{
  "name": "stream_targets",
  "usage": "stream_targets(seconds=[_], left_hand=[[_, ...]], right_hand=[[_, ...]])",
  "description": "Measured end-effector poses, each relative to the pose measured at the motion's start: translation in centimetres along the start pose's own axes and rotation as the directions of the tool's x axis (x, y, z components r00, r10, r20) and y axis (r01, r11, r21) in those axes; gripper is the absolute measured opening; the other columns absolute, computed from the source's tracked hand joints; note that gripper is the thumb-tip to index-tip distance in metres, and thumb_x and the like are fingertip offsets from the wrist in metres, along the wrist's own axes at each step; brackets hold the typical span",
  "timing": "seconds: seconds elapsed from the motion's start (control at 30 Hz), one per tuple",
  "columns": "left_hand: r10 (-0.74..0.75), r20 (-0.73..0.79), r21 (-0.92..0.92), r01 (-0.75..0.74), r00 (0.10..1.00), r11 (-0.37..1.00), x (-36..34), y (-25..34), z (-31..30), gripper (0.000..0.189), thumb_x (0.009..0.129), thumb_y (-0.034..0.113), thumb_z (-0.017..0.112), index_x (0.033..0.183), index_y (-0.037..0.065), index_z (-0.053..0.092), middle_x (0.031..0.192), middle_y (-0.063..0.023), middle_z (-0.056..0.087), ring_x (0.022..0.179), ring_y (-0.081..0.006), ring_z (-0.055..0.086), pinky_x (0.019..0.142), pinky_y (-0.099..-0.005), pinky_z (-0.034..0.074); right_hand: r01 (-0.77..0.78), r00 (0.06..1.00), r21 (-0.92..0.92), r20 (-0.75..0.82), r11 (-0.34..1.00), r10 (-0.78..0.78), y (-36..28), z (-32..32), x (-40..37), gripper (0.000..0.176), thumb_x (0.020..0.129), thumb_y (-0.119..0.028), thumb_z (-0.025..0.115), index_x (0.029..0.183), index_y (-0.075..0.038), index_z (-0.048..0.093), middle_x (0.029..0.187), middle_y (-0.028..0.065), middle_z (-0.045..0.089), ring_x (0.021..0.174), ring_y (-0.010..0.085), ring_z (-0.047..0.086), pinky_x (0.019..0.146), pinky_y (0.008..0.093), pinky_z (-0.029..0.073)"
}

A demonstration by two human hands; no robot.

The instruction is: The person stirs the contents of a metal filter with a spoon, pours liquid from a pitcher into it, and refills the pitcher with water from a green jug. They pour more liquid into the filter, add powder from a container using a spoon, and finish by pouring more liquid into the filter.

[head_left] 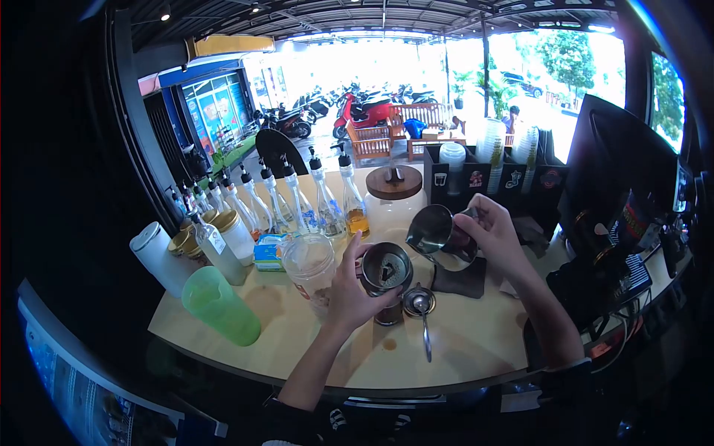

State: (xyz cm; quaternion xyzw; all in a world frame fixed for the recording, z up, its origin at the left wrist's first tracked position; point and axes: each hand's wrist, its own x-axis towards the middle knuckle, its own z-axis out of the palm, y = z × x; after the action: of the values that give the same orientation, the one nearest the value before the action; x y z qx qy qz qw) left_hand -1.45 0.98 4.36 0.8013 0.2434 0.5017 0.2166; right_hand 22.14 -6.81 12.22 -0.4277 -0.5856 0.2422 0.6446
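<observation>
My left hand (349, 291) is wrapped around a round metal cup (406, 278) with a frothy, dark-centred liquid inside. Just right of it and slightly higher, my right hand (492, 232) grips a steel pitcher (431, 232), which is tilted toward the cup. I cannot make out a stream between the two. On the counter under them, a metal spoon (426, 334) lies with its bowl end over a small round metal piece (418, 299). A clear plastic jar (306, 260) stands close to the left of my left hand.
Pump bottles (316, 197) line the back of the counter (461, 342). A green pitcher (217, 305) stands front left. Behind the cup is a wood-lidded jar (394, 182). A dark cloth (459, 279) lies at right, below a black cup organiser (491, 178) and a monitor (621, 163).
</observation>
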Motion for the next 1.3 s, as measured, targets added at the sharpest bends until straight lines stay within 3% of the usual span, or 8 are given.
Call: stream_targets(seconds=[0.1, 0.23, 0.5, 0.73, 0.8, 1.03, 1.13, 1.3], left_hand=[[-0.025, 0.002, -0.008, 0.025, 1.000, 1.000, 0.0, -0.1, 0.1, 0.109, 0.061, 0.025, 0.087, 0.146, 0.004, 0.022, 0.124, -0.0146, 0.056, 0.113, -0.0284, 0.058, 0.093, -0.0398, 0.049], [-0.049, 0.011, -0.006, 0.049, 0.999, 0.999, 0.2, 0.0, 0.0, 0.110, 0.061, 0.027, 0.087, 0.146, 0.005, 0.022, 0.124, -0.0139, 0.056, 0.111, -0.0287, 0.059, 0.094, -0.0408, 0.048], [-0.037, 0.010, 0.037, 0.037, 0.999, 0.999, 0.1, -0.7, 0.1, 0.112, 0.059, 0.026, 0.088, 0.146, 0.006, 0.020, 0.124, -0.0152, 0.056, 0.110, -0.0280, 0.060, 0.091, -0.0388, 0.050], [-0.031, 0.015, 0.039, 0.030, 0.999, 0.999, 0.1, -0.6, 0.1, 0.114, 0.058, 0.027, 0.089, 0.147, 0.008, 0.020, 0.124, -0.0165, 0.056, 0.108, -0.0271, 0.062, 0.088, -0.0375, 0.052], [-0.031, 0.015, 0.040, 0.030, 0.999, 0.999, 0.1, -0.6, 0.1, 0.114, 0.058, 0.027, 0.089, 0.147, 0.008, 0.020, 0.124, -0.0165, 0.056, 0.108, -0.0270, 0.062, 0.088, -0.0375, 0.052], [-0.034, 0.015, 0.034, 0.033, 0.999, 0.999, 0.0, -0.8, 0.1, 0.114, 0.058, 0.027, 0.089, 0.147, 0.008, 0.020, 0.124, -0.0171, 0.056, 0.107, -0.0269, 0.062, 0.089, -0.0375, 0.052], [-0.017, 0.008, 0.044, 0.016, 1.000, 0.999, 0.0, -0.8, 0.1, 0.114, 0.058, 0.028, 0.089, 0.147, 0.008, 0.020, 0.124, -0.0174, 0.056, 0.107, -0.0272, 0.062, 0.089, -0.0378, 0.052], [-0.032, 0.013, 0.043, 0.032, 0.999, 0.999, 0.0, -0.5, 0.0, 0.114, 0.058, 0.028, 0.089, 0.147, 0.008, 0.020, 0.124, -0.0175, 0.056, 0.107, -0.0273, 0.062, 0.089, -0.0383, 0.052]], right_hand=[[-0.006, 0.996, -0.190, 0.081, 0.982, 0.022, -0.3, 0.5, 1.4, 0.022, 0.089, -0.010, 0.065, 0.076, -0.002, 0.048, 0.065, -0.0030, 0.050, 0.057, -0.0005, 0.045, 0.051, 0.0193, 0.039], [-0.054, 0.991, -0.149, 0.115, 0.987, 0.071, -2.2, 2.0, 1.9, 0.021, 0.088, -0.010, 0.065, 0.078, -0.002, 0.049, 0.065, -0.0028, 0.050, 0.058, -0.0001, 0.044, 0.050, 0.0201, 0.038], [0.037, 0.990, -0.436, 0.139, 0.899, 0.027, -2.3, 2.5, 2.9, 0.022, 0.085, -0.010, 0.068, 0.077, 0.000, 0.050, 0.063, -0.0017, 0.047, 0.060, 0.0017, 0.041, 0.050, 0.0233, 0.036], [0.068, 0.988, -0.378, 0.155, 0.923, -0.009, -2.4, 3.1, 3.2, 0.025, 0.084, -0.011, 0.070, 0.078, 0.001, 0.049, 0.059, -0.0019, 0.044, 0.058, 0.0026, 0.038, 0.050, 0.0251, 0.035], [0.057, 0.987, -0.461, 0.158, 0.886, 0.018, -2.6, 3.2, 3.2, 0.026, 0.083, -0.012, 0.070, 0.078, 0.001, 0.048, 0.058, -0.0007, 0.043, 0.058, 0.0030, 0.038, 0.050, 0.0254, 0.035], [0.051, 0.987, -0.479, 0.156, 0.876, 0.027, -2.2, 3.2, 3.4, 0.027, 0.082, -0.012, 0.070, 0.078, 0.002, 0.048, 0.059, 0.0012, 0.044, 0.058, 0.0042, 0.038, 0.050, 0.0264, 0.035], [0.065, 0.987, -0.390, 0.161, 0.919, -0.001, -1.4, 3.2, 3.5, 0.027, 0.081, -0.012, 0.071, 0.077, 0.002, 0.047, 0.059, 0.0021, 0.044, 0.058, 0.0046, 0.038, 0.050, 0.0265, 0.035], [0.078, 0.986, -0.466, 0.169, 0.881, 0.002, -2.3, 3.5, 3.3, 0.028, 0.081, -0.013, 0.071, 0.078, 0.002, 0.047, 0.061, 0.0042, 0.046, 0.059, 0.0060, 0.040, 0.052, 0.0272, 0.038]])
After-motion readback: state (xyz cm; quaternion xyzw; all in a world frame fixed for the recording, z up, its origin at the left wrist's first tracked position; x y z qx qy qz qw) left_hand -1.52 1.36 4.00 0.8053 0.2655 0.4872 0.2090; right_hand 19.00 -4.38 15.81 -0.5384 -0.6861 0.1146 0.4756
